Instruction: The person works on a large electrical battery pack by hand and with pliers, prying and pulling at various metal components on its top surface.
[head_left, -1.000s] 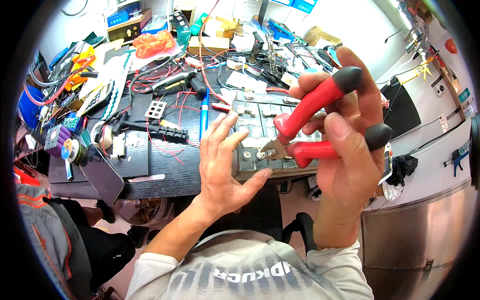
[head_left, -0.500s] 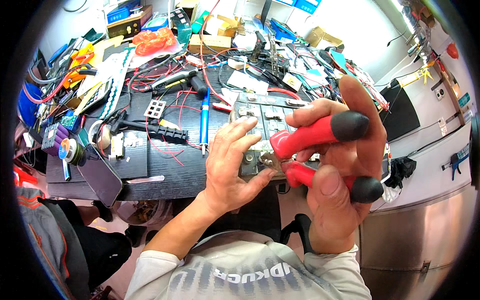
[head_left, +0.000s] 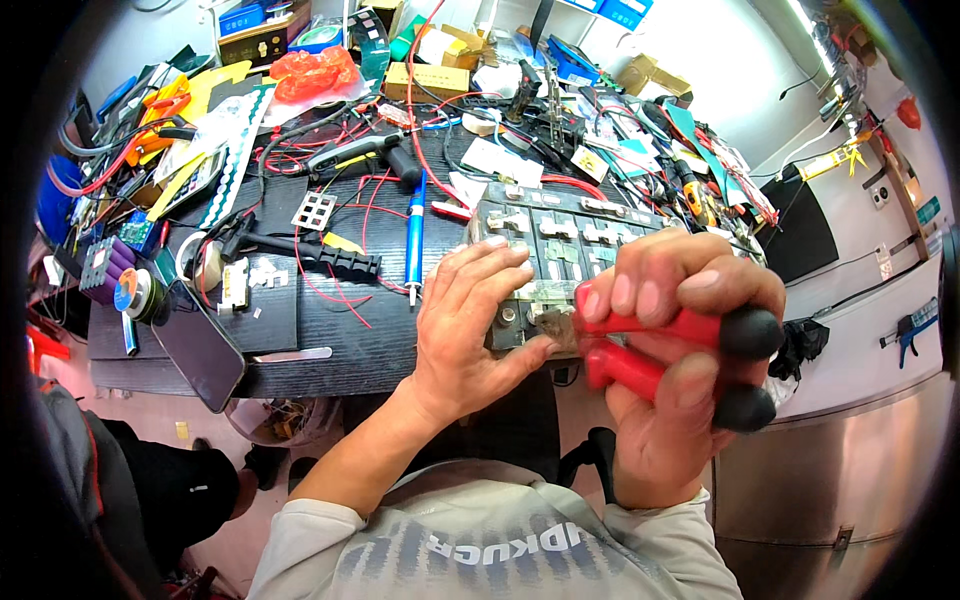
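Note:
My right hand (head_left: 690, 330) is closed round the red handles of a pair of pliers (head_left: 645, 378), whose grips end in black tips. The pliers' jaws point left at the near edge of a battery pack (head_left: 560, 235); they are blurred and partly hidden. Rows of metal terminals and tabs run across the top of the pack. My left hand (head_left: 470, 320) lies against the pack's left side, its fingers stretched over the edge and its thumb pointing at the near corner by the jaws. Behind my right hand the pack's right part is hidden.
Left of the pack lie a blue pen-like tool (head_left: 415, 235), a black bar-shaped part (head_left: 340, 262) and a phone (head_left: 200, 345) overhanging the table's front edge. Red wires (head_left: 365, 215) and clutter cover the back. A person's dark-clothed leg (head_left: 170, 490) is at the lower left.
The fingers of my right hand have curled over the pliers' handles, which now sit closer together and slightly lower right. My left hand has barely moved. The person at the left has shifted.

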